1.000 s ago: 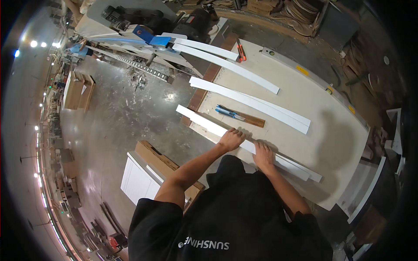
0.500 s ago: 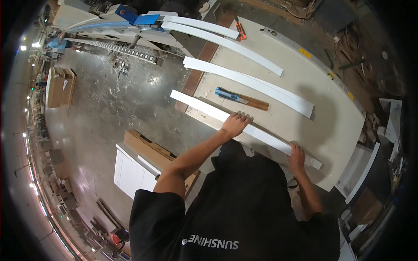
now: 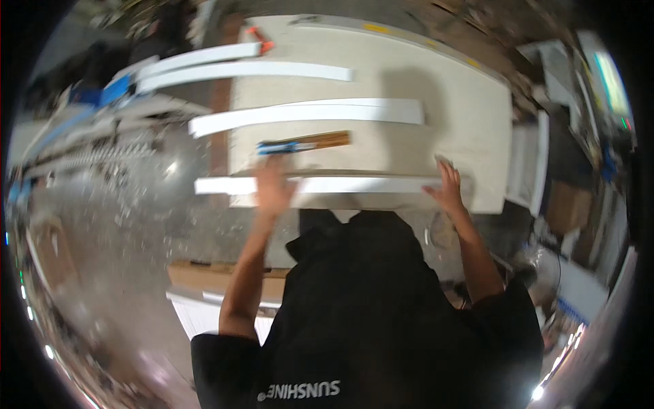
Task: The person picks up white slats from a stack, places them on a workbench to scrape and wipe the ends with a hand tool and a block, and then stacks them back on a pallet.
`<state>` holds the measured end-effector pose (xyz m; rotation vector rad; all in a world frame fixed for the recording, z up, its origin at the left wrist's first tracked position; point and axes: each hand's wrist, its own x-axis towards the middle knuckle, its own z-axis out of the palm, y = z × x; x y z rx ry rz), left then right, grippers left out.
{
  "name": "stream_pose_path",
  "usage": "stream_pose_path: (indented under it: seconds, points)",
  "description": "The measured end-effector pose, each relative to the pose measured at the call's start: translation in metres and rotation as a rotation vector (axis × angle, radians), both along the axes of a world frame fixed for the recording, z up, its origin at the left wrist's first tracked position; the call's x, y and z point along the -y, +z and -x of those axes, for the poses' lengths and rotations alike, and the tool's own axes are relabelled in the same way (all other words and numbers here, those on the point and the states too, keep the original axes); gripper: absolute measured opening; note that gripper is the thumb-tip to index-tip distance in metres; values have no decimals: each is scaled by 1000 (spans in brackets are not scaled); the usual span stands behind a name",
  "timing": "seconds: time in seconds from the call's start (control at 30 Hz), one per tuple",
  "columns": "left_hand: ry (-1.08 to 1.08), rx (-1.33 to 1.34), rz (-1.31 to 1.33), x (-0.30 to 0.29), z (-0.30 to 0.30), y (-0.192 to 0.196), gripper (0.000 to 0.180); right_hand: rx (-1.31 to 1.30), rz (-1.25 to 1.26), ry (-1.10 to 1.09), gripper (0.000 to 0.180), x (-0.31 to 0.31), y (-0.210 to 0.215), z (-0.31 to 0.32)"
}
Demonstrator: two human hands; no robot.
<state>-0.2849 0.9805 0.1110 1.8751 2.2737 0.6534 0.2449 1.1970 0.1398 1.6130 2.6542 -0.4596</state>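
Note:
A long white strip (image 3: 368, 185) lies along the near edge of the pale worktable, its left end jutting past the table. Over its left part is my left hand (image 3: 274, 187), blurred by motion, with the thumb spread from the fingers and nothing seen in it. My right hand (image 3: 447, 189) is at the strip's right end, fingers apart and holding nothing; whether it touches the strip is unclear. Just beyond my left fingers, a blue utility knife (image 3: 281, 146) rests by a narrow brown wooden piece (image 3: 334, 139). Farther back lies a wider white strip (image 3: 306, 114).
Two more white strips (image 3: 272, 71) extend left off the table (image 3: 470, 136) toward a machine. A red-orange tool (image 3: 261, 42) lies at the far left corner, a long level (image 3: 409, 37) along the far edge. Cardboard and white panels (image 3: 225, 276) stand at lower left.
My view has turned, so the table looks squarer. Both hands have loosened from the near strip; the left has shifted left along it and the right has opened.

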Motion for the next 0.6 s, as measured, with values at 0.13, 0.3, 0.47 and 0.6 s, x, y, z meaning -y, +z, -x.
stream_pose_path:
  seconds: [0.13,0.3,0.47,0.6]
  points:
    - [659,-106,169,51,159,1,91,-379,221,-754,107,-17,23,-60]
    - [735,337,316,76,219,-33,101,-447,149,-989,110,-19,-8,-87]
    - [600,537,437,78,211,-17,106,-434,162,-1176,106,-7,12,-57]
    - [714,615,375,81,199,-9,104,-495,465,-932,102,-4,3,-60]
